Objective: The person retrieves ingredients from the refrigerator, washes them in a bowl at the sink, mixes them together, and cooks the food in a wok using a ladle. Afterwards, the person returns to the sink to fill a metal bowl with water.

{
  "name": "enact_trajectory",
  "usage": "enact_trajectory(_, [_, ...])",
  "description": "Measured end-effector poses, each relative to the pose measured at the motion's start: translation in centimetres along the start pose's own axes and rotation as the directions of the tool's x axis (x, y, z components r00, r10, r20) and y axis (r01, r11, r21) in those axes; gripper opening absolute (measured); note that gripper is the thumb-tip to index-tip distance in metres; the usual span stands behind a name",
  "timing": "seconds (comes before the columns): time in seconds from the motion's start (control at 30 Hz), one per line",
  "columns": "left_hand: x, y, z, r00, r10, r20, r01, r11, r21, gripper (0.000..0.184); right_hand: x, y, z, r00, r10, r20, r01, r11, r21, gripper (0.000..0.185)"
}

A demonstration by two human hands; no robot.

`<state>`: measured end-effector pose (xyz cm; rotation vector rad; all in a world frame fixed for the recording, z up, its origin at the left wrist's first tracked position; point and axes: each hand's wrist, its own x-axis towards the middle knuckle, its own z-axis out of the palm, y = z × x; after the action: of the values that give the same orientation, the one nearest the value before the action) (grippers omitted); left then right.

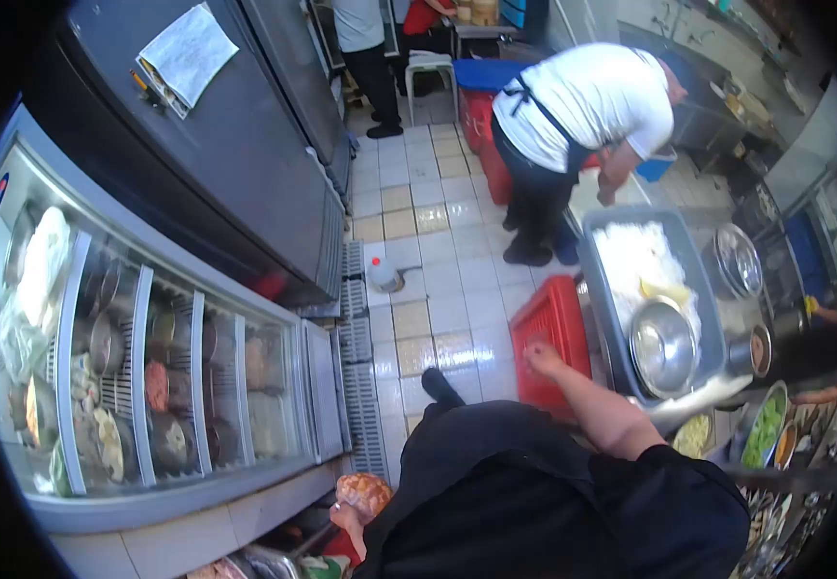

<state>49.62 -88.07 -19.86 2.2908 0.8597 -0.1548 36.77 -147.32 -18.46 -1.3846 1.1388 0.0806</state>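
Observation:
Down at the lower left, my left hand (346,518) is closed on a lump of pinkish-orange food (363,490) that looks like raw meat. Whether it is wrapped I cannot tell. Below that hand are metal trays (269,562) and packed food, partly cut off by the frame. My right hand (542,359) hangs over a red plastic crate (555,314), its fingers curled with nothing visible in them. I cannot make out whether it touches the crate.
A glass-fronted fridge (325,391) with bowls of food stands left. A grey tub (603,289) holding white contents and a steel bowl (664,338) is right. Ahead, a co-worker (582,106) bends over. A bottle (384,277) stands on the tiled floor (457,280) beside a drain grate (360,386).

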Motion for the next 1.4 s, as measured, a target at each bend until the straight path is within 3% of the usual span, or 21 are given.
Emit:
enact_trajectory(0.07, [0.6, 3.3, 3.0, 0.987, -0.153, -0.053, 0.146, 0.982, -0.123, 0.013, 1.1, -1.0, -1.3, 0.996, 0.087, -0.033, -0.085, 0.996, 0.039, 0.013])
enact_trajectory(0.1, [1.1, 5.3, 5.2, 0.969, -0.235, -0.072, 0.217, 0.956, -0.198, 0.014, 4.0, 0.1, -2.6, 0.999, -0.026, -0.039, 0.026, 0.999, -0.023, 0.012])
enact_trajectory(0.17, [3.1, 8.1, 7.8, 0.994, -0.088, 0.062, 0.102, 0.952, -0.290, 0.015, 5.0, -4.8, -4.2, 0.992, 0.051, -0.117, -0.048, 0.998, 0.028, 0.010])
enact_trajectory(0.2, [3.7, 9.6, 8.7, 0.993, -0.109, 0.052, 0.120, 0.948, -0.294, 0.015, 5.4, -6.8, -4.8, 0.982, 0.092, -0.166, -0.089, 0.996, 0.023, 0.010])
enact_trajectory(0.27, [5.8, 13.1, 11.0, 0.995, 0.064, 0.079, -0.046, 0.976, -0.213, 0.016, 7.2, -10.6, -6.1, 0.983, 0.075, -0.170, -0.057, 0.993, 0.105, 0.011])
enact_trajectory(0.37, [8.9, 17.9, 15.2, 0.998, 0.056, 0.037, -0.045, 0.968, -0.247, 0.016, 11.7, -16.6, -7.2, 0.983, 0.021, -0.184, 0.025, 0.969, 0.245, 0.013])
enact_trajectory(0.5, [9.2, 25.1, 19.1, 0.999, 0.026, 0.035, -0.017, 0.968, -0.251, 0.015, 18.7, -26.2, -7.8, 0.995, -0.078, -0.055, 0.088, 0.974, 0.209, 0.014])
enact_trajectory(0.57, [9.5, 27.6, 21.5, 0.998, 0.053, 0.033, -0.038, 0.930, -0.365, 0.014, 22.5, -32.4, -7.7, 0.987, -0.157, 0.033, 0.149, 0.975, 0.167, 0.013])
enact_trajectory(0.63, [8.8, 29.4, 23.6, 0.999, -0.024, 0.022, 0.031, 0.908, -0.417, 0.011, 25.7, -39.5, -7.3, 0.958, -0.260, 0.119, 0.241, 0.958, 0.155, 0.012])
enact_trajectory(0.7, [9.6, 28.7, 26.8, 0.998, 0.058, -0.019, -0.061, 0.973, -0.221, 0.010, 29.8, -46.2, -7.2, 0.891, -0.387, 0.235, 0.372, 0.922, 0.107, 0.015])
enact_trajectory(0.77, [6.2, 32.7, 26.7, 0.998, 0.057, -0.014, -0.059, 0.971, -0.231, 0.010, 30.7, -54.9, -6.2, 0.840, -0.440, 0.317, 0.434, 0.896, 0.093, 0.019])
enact_trajectory(0.83, [2.8, 37.9, 27.2, 0.998, 0.058, -0.010, -0.059, 0.967, -0.248, 0.011, 33.5, -62.4, -4.8, 0.709, -0.572, 0.411, 0.573, 0.808, 0.137, 0.023])
enact_trajectory(0.9, [0.1, 38.9, 27.4, 0.993, -0.091, 0.071, 0.110, 0.935, -0.338, 0.012, 36.2, -68.6, -2.7, 0.635, -0.594, 0.494, 0.623, 0.772, 0.126, 0.025])
enact_trajectory(0.97, [-2.9, 40.5, 27.8, 0.988, -0.148, 0.035, 0.151, 0.926, -0.345, 0.012, 37.4, -73.3, -0.6, 0.543, -0.582, 0.605, 0.643, 0.751, 0.146, 0.027])
enact_trajectory(1.17, [-7.6, 48.6, 30.2, 0.938, -0.339, -0.076, 0.273, 0.854, -0.443, 0.012, 40.4, -81.9, 8.5, 0.341, -0.452, 0.824, 0.659, 0.740, 0.134, 0.031])
enact_trajectory(1.3, [-6.3, 55.9, 32.7, 0.913, -0.391, -0.117, 0.283, 0.814, -0.508, 0.012, 42.3, -85.4, 14.6, 0.240, -0.410, 0.880, 0.641, 0.747, 0.173, 0.038])
enact_trajectory(1.4, [-5.0, 61.3, 34.3, 0.904, -0.406, -0.134, 0.276, 0.793, -0.543, 0.012, 42.8, -89.0, 20.8, 0.057, -0.474, 0.879, 0.759, 0.592, 0.270, 0.046])
